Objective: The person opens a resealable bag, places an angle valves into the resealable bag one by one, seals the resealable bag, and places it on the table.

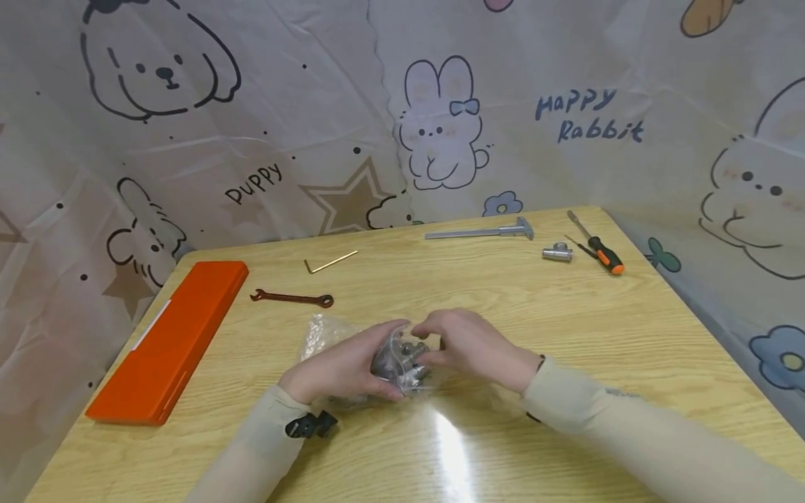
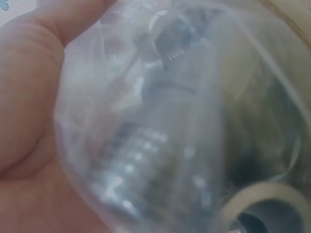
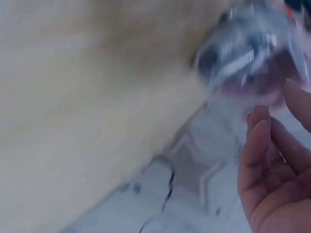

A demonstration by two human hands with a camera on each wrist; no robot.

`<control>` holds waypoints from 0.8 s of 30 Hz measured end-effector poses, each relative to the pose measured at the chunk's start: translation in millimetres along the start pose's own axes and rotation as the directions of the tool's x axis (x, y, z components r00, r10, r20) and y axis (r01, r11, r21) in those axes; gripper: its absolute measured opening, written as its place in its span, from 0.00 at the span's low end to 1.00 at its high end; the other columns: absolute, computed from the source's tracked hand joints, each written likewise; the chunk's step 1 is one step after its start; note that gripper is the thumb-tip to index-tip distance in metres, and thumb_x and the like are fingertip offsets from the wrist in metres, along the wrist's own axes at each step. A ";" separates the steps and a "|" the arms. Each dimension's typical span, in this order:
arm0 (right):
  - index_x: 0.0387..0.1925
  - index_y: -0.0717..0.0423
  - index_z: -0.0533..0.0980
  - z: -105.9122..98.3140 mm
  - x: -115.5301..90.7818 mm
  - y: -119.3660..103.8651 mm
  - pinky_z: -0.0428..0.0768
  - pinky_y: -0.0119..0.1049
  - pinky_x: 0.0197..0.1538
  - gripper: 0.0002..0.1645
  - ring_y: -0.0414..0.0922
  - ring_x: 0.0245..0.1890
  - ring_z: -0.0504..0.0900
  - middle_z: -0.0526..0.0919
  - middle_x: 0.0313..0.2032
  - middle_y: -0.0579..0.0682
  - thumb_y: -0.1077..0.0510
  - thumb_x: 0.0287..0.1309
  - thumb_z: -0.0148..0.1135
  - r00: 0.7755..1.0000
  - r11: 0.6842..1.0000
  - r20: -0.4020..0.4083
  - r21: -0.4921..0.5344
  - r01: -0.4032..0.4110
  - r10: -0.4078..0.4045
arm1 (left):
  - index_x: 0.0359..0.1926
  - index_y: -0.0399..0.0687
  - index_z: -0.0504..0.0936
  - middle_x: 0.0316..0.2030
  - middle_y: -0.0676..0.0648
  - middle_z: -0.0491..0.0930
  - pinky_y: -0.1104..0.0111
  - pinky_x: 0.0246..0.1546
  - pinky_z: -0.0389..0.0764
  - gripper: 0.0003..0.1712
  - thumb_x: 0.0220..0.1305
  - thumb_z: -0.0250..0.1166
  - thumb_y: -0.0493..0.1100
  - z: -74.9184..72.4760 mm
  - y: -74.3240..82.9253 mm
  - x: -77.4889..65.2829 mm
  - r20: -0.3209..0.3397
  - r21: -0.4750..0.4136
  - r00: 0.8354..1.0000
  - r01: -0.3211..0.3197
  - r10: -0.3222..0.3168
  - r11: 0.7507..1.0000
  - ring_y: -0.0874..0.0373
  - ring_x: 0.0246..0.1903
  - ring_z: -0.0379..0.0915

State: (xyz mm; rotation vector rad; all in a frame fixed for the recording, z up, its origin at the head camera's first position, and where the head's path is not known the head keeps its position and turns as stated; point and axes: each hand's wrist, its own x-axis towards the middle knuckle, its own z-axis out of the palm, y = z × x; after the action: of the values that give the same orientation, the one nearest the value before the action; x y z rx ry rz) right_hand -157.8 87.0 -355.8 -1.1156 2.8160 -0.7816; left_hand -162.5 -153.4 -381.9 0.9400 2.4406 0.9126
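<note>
A clear plastic bag (image 1: 391,365) full of shiny metal fittings (image 1: 413,376) stands low over the table's front middle. Around its left side curls my left hand (image 1: 342,367), gripping it between thumb and fingers. Through the blurred plastic (image 2: 102,121) in the left wrist view, a ribbed, threaded metal part (image 2: 129,170) shows. My right hand (image 1: 468,346) is at the bag's right, fingertips right at its mouth. In the right wrist view, the right thumb (image 3: 297,99) and bent fingers (image 3: 257,138) stand apart, with nothing visible between them beside the bag.
Bubble wrap (image 1: 317,334) lies behind the left hand. An orange case (image 1: 182,335) sits at left, near a wrench (image 1: 292,299) and a hex key (image 1: 333,262). Farther back are a caliper (image 1: 481,232), a metal fitting (image 1: 557,253) and a screwdriver (image 1: 604,253). A printed cloth (image 1: 283,105) hangs behind.
</note>
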 end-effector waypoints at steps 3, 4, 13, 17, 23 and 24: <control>0.50 0.60 0.82 -27.0 -8.9 23.7 0.81 0.29 0.35 0.21 0.37 0.29 0.80 0.86 0.42 0.53 0.60 0.53 0.74 0.999 0.999 -0.038 -0.047 -0.013 0.011 | 0.78 0.55 0.50 0.73 0.49 0.58 0.58 0.70 0.57 0.63 0.48 0.79 0.54 -0.9 1.4 0.3 0.005 0.024 0.999 0.042 -0.042 0.999 0.55 0.70 0.55; 0.51 0.60 0.82 -37.2 -11.5 34.8 0.82 0.31 0.36 0.21 0.38 0.31 0.81 0.86 0.43 0.53 0.63 0.53 0.73 0.999 0.997 -0.047 -0.077 -0.019 0.015 | 0.78 0.54 0.49 0.74 0.48 0.56 0.58 0.71 0.56 0.64 0.48 0.79 0.54 -1.2 1.7 0.5 0.005 0.033 0.999 0.051 -0.051 0.998 0.54 0.71 0.52; 0.55 0.55 0.80 -114.9 -32.1 167.4 0.77 0.59 0.54 0.28 0.62 0.55 0.77 0.80 0.54 0.58 0.78 0.55 0.61 0.995 0.896 0.044 -0.440 -0.064 0.093 | 0.78 0.52 0.49 0.75 0.48 0.54 0.57 0.71 0.55 0.63 0.49 0.79 0.52 -2.3 0.5 -0.5 0.007 0.026 0.998 0.069 -0.069 0.997 0.53 0.72 0.50; 0.59 0.52 0.78 -123.1 -42.9 210.1 0.75 0.62 0.55 0.35 0.64 0.58 0.73 0.78 0.57 0.59 0.82 0.53 0.58 0.991 0.802 0.130 -0.596 0.049 0.037 | 0.78 0.51 0.50 0.74 0.47 0.55 0.56 0.71 0.56 0.63 0.48 0.79 0.52 -1.5 -1.1 -1.7 0.009 0.013 0.998 0.061 -0.061 0.998 0.52 0.72 0.51; 0.64 0.54 0.73 -114.1 -42.9 242.4 0.77 0.58 0.53 0.35 0.61 0.58 0.72 0.74 0.62 0.58 0.76 0.55 0.62 0.961 0.642 0.275 -0.732 0.229 -0.029 | 0.78 0.51 0.50 0.74 0.47 0.55 0.56 0.71 0.56 0.63 0.48 0.79 0.52 -0.7 -1.4 -1.1 0.010 0.018 0.998 0.059 -0.059 0.998 0.52 0.71 0.52; 0.65 0.55 0.72 -112.3 -41.8 245.0 0.76 0.59 0.55 0.35 0.61 0.59 0.71 0.73 0.63 0.58 0.77 0.56 0.61 0.956 0.627 0.292 -0.741 0.242 -0.024 | 0.78 0.51 0.50 0.74 0.47 0.55 0.57 0.71 0.56 0.63 0.48 0.79 0.51 -0.8 -1.1 -0.8 0.012 0.019 0.998 0.059 -0.059 0.998 0.52 0.71 0.52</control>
State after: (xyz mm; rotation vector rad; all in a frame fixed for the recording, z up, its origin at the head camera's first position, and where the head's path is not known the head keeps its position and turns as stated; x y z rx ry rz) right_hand -304.4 316.1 -375.9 -1.3629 2.8630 0.6650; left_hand -162.8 -154.9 -382.0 0.8723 2.4565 0.8632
